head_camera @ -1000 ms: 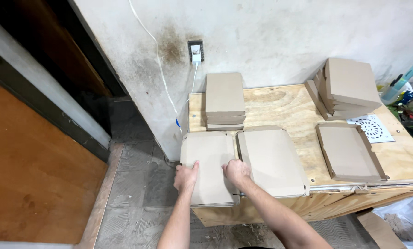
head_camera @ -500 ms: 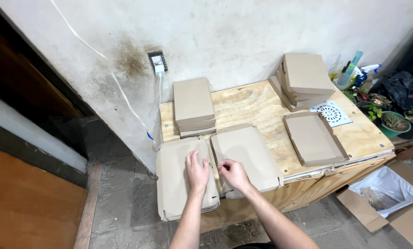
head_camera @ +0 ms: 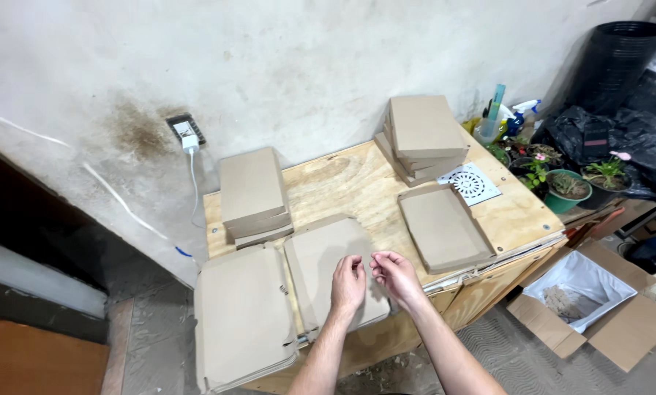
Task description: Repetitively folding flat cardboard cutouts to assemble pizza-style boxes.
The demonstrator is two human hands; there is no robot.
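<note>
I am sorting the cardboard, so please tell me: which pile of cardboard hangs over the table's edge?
The flat pile at the table's near left corner, left of the left hand. Its front and left side stick out past the wood; the other piles lie fully on top.

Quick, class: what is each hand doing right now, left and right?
Left hand: fingers curled, holding nothing, above the flat cardboard sheet.
Right hand: fingers loosely curled, holding nothing, over the same sheet's edge.
</note>
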